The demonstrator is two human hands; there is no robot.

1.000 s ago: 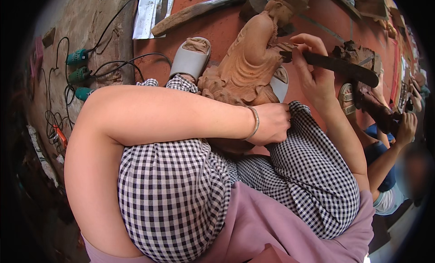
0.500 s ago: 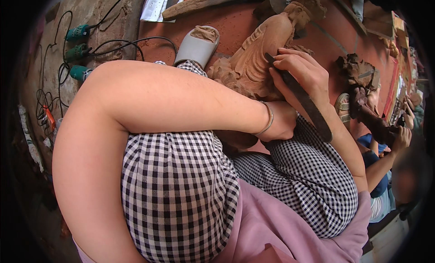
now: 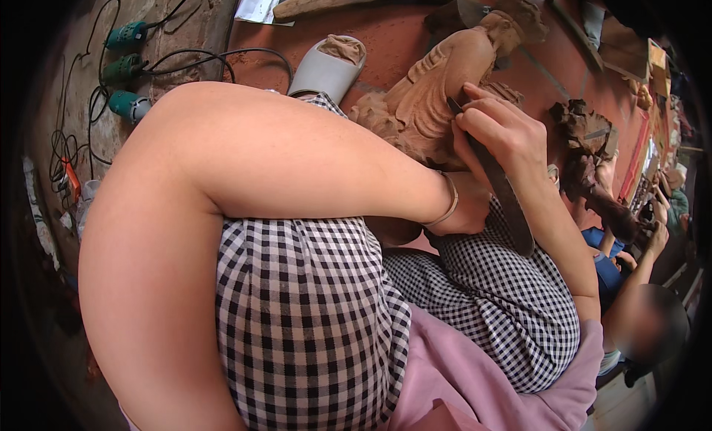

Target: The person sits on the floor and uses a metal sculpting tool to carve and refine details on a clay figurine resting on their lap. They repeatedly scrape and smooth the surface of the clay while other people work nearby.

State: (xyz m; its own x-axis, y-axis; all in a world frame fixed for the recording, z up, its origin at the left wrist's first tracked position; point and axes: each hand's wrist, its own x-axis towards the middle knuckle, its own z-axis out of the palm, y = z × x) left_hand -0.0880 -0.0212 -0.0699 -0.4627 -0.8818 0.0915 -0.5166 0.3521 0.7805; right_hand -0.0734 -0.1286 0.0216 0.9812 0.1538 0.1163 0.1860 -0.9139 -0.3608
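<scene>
A carved brown wooden statue of a robed figure leans over the floor ahead of me, its head at the far right. My right hand is closed around a long, dark, flat file. The file's narrow tip reaches the statue's robe, though actual contact is unclear. Its broad end points back toward my checked trousers. My left hand, below a bracelet, is curled beside the statue's lower part. Its fingers are turned away, so I cannot see what they hold.
Green power tools with black cords lie at the left. A grey slipper is on my foot beside the statue. A long piece of wood lies beyond. Dark carved wood and another person's arm are at the right.
The whole view has shifted slightly. My right hand and the file have moved a little, and the file's broad end is lower and nearer to me. My left hand stays beside the statue.
</scene>
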